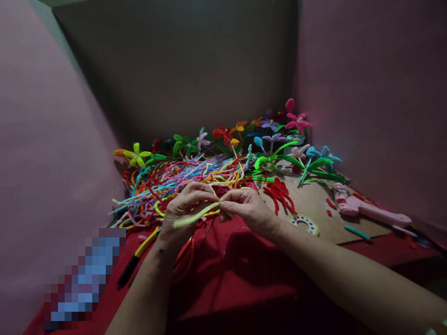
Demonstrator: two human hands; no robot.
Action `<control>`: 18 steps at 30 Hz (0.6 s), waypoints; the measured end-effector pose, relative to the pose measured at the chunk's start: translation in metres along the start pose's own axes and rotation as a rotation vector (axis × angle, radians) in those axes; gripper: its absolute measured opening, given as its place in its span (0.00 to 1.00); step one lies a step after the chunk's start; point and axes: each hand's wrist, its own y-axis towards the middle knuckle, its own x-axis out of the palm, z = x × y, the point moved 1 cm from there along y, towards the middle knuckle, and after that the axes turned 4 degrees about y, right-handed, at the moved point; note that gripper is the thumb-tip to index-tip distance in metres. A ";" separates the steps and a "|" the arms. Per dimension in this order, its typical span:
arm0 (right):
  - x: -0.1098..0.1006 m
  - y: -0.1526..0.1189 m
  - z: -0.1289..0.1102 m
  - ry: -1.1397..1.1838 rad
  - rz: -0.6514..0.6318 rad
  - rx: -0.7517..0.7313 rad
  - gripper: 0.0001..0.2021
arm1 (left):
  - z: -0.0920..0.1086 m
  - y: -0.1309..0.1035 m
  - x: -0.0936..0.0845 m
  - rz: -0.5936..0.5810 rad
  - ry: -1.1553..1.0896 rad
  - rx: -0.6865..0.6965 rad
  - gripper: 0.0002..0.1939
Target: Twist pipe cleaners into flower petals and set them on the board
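Saw a red-covered surface (226, 293) beneath the left fingers (199, 194) and right fingers (238, 195), both pinching a pale yellow pipe cleaner (197, 217), seemingly only partly worked. Just beyond, noticed many loose pipe cleaners (195, 170) unused; farther back, finished-looking flowers (298, 123).

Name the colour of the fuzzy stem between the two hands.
The fuzzy stem is pale yellow, seen best in the head view.
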 end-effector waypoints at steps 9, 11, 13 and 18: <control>0.002 -0.003 -0.005 -0.004 -0.013 0.002 0.08 | 0.006 0.000 -0.002 -0.034 0.107 0.026 0.03; 0.003 -0.003 -0.006 0.012 -0.015 0.008 0.08 | 0.006 -0.001 -0.001 -0.031 0.105 0.018 0.03; 0.003 -0.003 -0.005 0.027 -0.020 0.022 0.08 | 0.003 -0.002 0.001 -0.018 0.073 -0.011 0.03; 0.002 -0.001 0.002 0.017 0.001 0.007 0.08 | -0.003 -0.005 0.005 -0.023 0.063 -0.166 0.04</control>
